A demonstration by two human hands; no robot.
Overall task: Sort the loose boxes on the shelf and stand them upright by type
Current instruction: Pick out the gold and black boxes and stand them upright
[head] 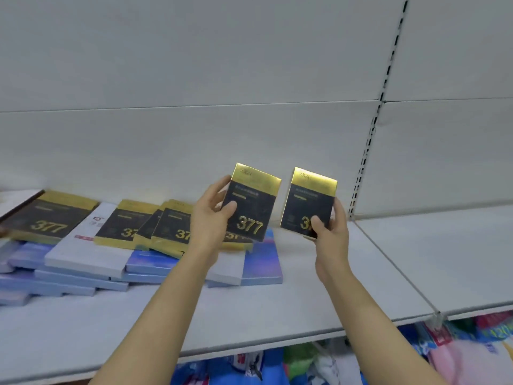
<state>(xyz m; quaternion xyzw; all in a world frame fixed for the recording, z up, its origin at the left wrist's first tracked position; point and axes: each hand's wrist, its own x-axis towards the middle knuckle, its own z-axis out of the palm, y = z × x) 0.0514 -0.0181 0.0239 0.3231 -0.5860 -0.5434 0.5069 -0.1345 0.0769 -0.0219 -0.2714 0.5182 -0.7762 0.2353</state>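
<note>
While 2 black-and-gold boxes were held up in front of the shelf's back panel (194,65), the sorting step was judged to be in hand: picking 1 type out of the mixed pile. The left hand (211,218) gripped the left-held box (251,202), thumb across its dark face beside the gold "377" and fingers behind its left edge; the box was tilted slightly, gold band uppermost. The right hand (330,232) gripped the right-held box (308,202) by its lower right corner, thumb covering part of the numeral; this box was near upright. Both grips were therefore narrow, each closed on 1 box. The 2 boxes were close beside each other but apart, and neither touched the shelf (249,315).

Behind the left forearm, the remaining black-and-gold boxes (125,223) lay flat or leaning across a layer of blue and pale boxes (83,262), which also lay flat and overlapped. Nothing in view stood upright on the shelf yet, so the task was judged to be at an early stage.

To the right of the pile lay a bare stretch of shelf board, bounded by a divider wire (399,273). The next move was judged to call for lowering both boxes onto that stretch, bottom edge down, gold band up, faces forward and side by side. As thin boxes tip readily, each would likely need steadying before release.
</note>
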